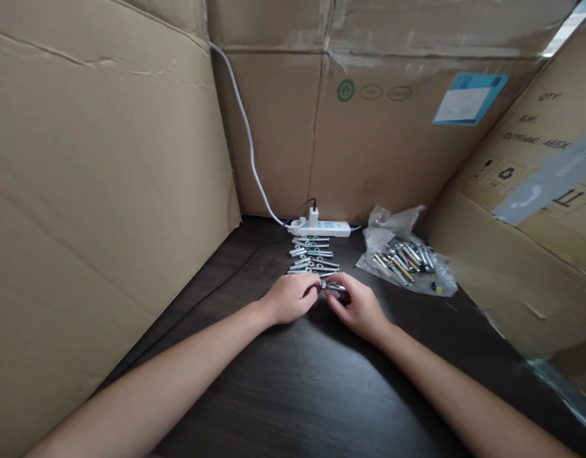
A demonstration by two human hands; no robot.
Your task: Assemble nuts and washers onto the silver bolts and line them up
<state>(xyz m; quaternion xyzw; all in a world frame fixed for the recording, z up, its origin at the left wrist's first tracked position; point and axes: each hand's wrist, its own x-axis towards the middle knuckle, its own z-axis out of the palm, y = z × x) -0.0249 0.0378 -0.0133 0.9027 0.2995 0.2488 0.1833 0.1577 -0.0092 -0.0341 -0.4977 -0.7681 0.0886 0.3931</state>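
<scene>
Between my two hands is a silver metal expansion bolt (334, 287), lying roughly level just above the dark table. My right hand (364, 308) has its thumb and fingers closed round the bolt's shaft. At the bolt's left end, by what looks like its nut, the fingers of my left hand (290, 299) are pinched together; their tips are partly hidden. Just beyond my hands, separated metal bolts, sleeves and small rings (316, 254) lie in several rows, the nearest partly covered by my fingers.
A clear plastic bag (376, 238) with several expansion bolts (410, 259) lies at the right. Behind the rows sits a white power strip (339, 229) with a plugged-in adapter (313, 217). A black cable (211, 292) runs along the left. Cardboard walls (273, 127) enclose the table (293, 394).
</scene>
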